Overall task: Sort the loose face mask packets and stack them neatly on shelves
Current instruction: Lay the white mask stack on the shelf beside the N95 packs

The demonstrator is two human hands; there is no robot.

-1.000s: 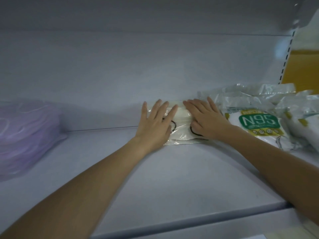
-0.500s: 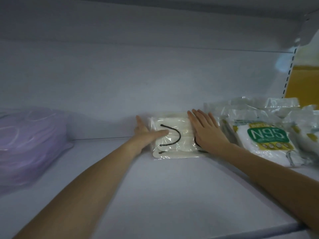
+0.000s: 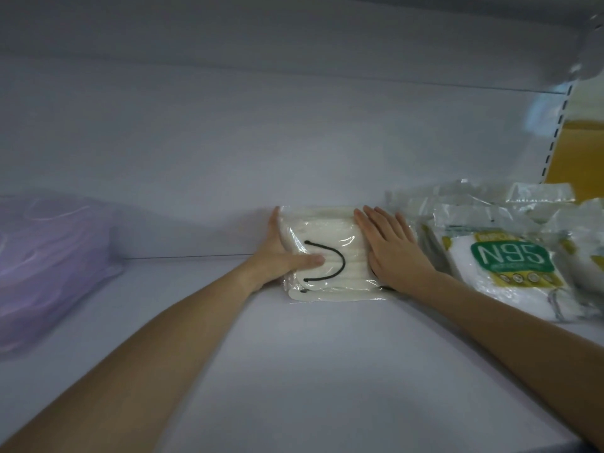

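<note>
1. Face mask packets lie in three groups along the shelf [image 3: 294, 371]. Furthest left is a purple bundle [image 3: 49, 256], blurred and well apart from both hands. It sits as it did a second ago.
2. The left hand [image 3: 277, 253] is what has changed. A second ago it lay flat on top of the white stack. Now it has slid off to the stack's left edge, with its fingers straight along that side and its thumb laid across the top. It presses the stack rather than closing round it.
3. The white stack [image 3: 330, 237] of clear-wrapped packets lies flat on the shelf, its far edge at or close to the back wall [image 3: 261, 142]. With the left hand off it, its top and a black ear loop [image 3: 340, 263] now show. Its near edge looks slightly stepped, so the squaring-up is probably not finished.
4. The right hand [image 3: 389, 246] stays flat on the right part of the stack, fingers straight and close together, pinning it down while the left hand pushes from the side.
5. The N95 packets [image 3: 513, 259] lie in a loose, overlapping heap just right of that hand, not yet touched. To my eye this white pile is nearly tidy, and the heap is the bulk of the sorting left.
</note>
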